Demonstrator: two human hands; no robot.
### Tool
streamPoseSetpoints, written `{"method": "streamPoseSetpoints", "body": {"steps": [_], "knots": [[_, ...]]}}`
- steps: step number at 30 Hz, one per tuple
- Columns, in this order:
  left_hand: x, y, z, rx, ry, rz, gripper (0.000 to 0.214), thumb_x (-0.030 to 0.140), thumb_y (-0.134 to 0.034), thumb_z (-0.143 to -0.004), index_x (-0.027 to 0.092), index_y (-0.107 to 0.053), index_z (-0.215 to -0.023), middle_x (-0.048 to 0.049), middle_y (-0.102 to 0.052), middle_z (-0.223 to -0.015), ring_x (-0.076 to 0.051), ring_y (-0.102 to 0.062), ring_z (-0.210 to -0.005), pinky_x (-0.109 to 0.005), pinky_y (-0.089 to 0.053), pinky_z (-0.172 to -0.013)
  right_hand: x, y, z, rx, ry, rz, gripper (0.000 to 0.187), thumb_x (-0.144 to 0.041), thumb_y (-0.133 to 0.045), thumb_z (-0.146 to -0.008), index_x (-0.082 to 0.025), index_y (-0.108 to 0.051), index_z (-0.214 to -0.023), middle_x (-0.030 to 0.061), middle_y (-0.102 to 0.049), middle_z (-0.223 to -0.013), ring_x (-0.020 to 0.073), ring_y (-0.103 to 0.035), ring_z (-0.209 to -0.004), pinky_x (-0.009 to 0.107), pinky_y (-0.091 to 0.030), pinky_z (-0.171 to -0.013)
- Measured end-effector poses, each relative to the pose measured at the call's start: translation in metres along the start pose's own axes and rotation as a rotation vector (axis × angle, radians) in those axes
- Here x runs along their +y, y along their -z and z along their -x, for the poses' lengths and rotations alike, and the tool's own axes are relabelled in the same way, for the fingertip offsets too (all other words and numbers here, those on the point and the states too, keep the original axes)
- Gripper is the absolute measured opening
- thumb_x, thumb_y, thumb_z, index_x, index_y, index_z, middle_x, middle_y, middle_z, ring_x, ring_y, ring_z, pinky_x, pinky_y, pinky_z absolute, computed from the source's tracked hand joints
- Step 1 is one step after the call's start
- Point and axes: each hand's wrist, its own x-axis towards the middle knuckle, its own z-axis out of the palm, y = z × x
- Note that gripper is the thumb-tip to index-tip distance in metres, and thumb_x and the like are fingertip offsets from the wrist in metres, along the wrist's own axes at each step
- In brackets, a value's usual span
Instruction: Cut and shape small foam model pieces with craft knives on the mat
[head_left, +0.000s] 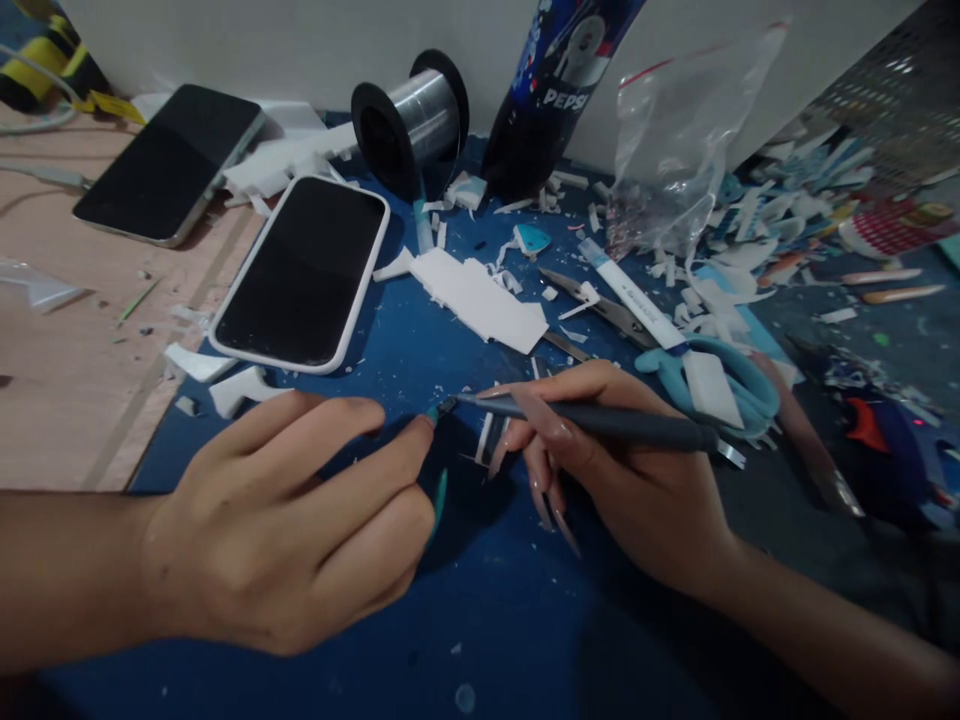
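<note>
My left hand (300, 530) is closed, its fingertips pinching a tiny dark piece (447, 405) whose kind I cannot make out. Between the thumb and fingers of my right hand (600, 450) is a slim dark pen (630, 422). Its narrow tip meets or nearly meets the dark piece, just above the blue work surface (480, 620). A small pale strip (486, 440) shows beside my right fingertips. Beyond both hands lies a flat white cut-out piece (480, 298) with jagged edges.
Two phones (304, 270) lie at the left. Behind them are a wire spool (427, 110), a Pepsi bottle (555, 100) and a clear plastic bag (667, 140). Scissors with blue handles (761, 385), a white marker (634, 295) and many white scraps (750, 225) lie at the right.
</note>
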Motion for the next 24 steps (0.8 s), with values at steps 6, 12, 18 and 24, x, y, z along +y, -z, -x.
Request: {"method": "streamPoseSetpoints", "body": {"steps": [6, 12, 18, 24], "knots": [[-0.001, 0.007, -0.007, 0.082, -0.28, -0.243, 0.008, 0.019, -0.058, -0.078, 0.021, -0.06, -0.071, -0.0033, -0.077, -0.083, -0.022, -0.066, -0.065, -0.034, -0.051, -0.046, -0.001, -0.001, -0.001, -0.016, -0.02, 0.014, 0.007, -0.025, -0.061, -0.093, -0.02, -0.063, -0.098, -0.001, -0.066, -0.075, 0.0066, -0.058, -0.045, 0.016, -0.052, -0.037], [0.0, 0.005, -0.008, 0.122, -0.213, -0.231, 0.013, 0.016, -0.055, -0.083, 0.021, -0.06, -0.073, -0.0028, -0.077, -0.085, -0.023, -0.068, -0.067, -0.036, -0.052, -0.048, -0.001, -0.002, -0.001, -0.012, -0.029, -0.004, 0.01, -0.025, -0.062, -0.092, -0.021, -0.064, -0.1, -0.0004, -0.067, -0.076, 0.0068, -0.059, -0.046, 0.016, -0.053, -0.038], [0.0, 0.004, -0.005, 0.099, -0.216, -0.209, 0.008, 0.016, -0.056, -0.08, 0.019, -0.061, -0.074, -0.0057, -0.077, -0.085, -0.025, -0.067, -0.07, -0.037, -0.052, -0.049, -0.002, -0.002, 0.001, 0.004, -0.009, 0.005, 0.008, -0.023, -0.06, -0.093, -0.019, -0.064, -0.099, 0.0, -0.067, -0.078, 0.0072, -0.06, -0.048, 0.017, -0.054, -0.039], [-0.003, 0.002, 0.005, -0.01, -0.171, -0.122, 0.011, 0.019, -0.053, -0.083, 0.017, -0.061, -0.09, -0.0072, -0.072, -0.094, -0.028, -0.062, -0.086, -0.041, -0.054, -0.065, -0.003, -0.001, 0.002, 0.011, 0.008, 0.033, 0.007, -0.021, -0.061, -0.092, -0.02, -0.065, -0.097, 0.0, -0.068, -0.078, 0.0076, -0.061, -0.048, 0.018, -0.053, -0.039]]}}
